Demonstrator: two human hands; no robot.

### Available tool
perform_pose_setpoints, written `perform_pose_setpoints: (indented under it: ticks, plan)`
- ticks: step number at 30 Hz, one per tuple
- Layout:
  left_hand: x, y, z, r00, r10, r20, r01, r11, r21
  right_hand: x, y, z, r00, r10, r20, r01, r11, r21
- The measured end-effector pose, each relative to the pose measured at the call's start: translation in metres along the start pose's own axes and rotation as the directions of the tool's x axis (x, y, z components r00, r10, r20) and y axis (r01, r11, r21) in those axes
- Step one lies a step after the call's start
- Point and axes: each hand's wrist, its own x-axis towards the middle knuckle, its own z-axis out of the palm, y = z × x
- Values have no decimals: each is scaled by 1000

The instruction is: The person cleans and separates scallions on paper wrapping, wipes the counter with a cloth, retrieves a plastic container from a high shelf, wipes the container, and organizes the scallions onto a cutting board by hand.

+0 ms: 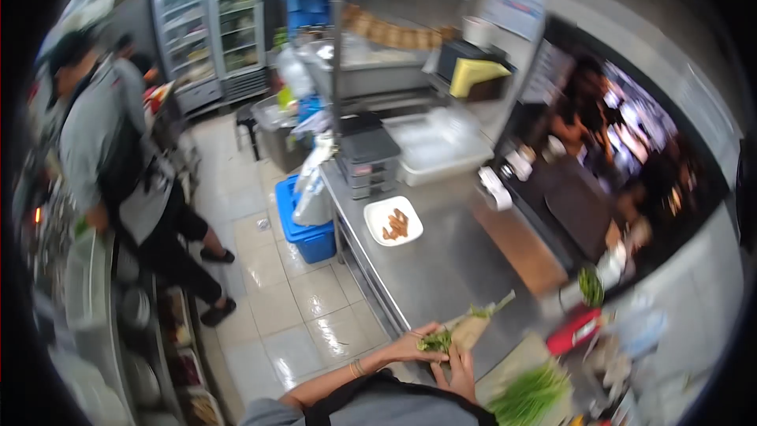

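Observation:
Both my hands are close together at the near edge of the steel counter (441, 268). My left hand (419, 345), with a bracelet at the wrist, has its fingers round a small bunch of green leaves (436, 341). Against the same leaves are the closed fingers of my right hand (459, 369). Just beyond them a light brown piece (471, 331) and a green stalk (493, 308) lie on the counter. Farther along stands a white square plate (393, 222) with several brown food pieces (397, 225).
Green stalks (532, 394) lie on a board at the lower right, near a red package (574, 331). Black containers (368, 154) and a white tray (445, 170) stand at the back. A co-worker (118, 142) stands at the left; a blue bin (307, 233) is on the floor.

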Motion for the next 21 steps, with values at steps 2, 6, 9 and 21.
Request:
perform_pose_setpoints:
  ticks: [2,6,9,21]
  plan:
    - [-17,9,-18,996,-62,-66,75,973,220,2,-8,12,991,-130,43,130,991,-9]
    - [-67,1,-48,993,-39,-116,30,997,-77,11,-57,11,951,-122,285,36,956,291]
    - [-113,-1,-65,968,25,-250,-50,994,-94,11,-86,19,883,-193,427,50,945,324]
    - [-316,44,-98,762,-36,-646,62,998,19,4,-281,21,709,-648,-277,568,294,768]
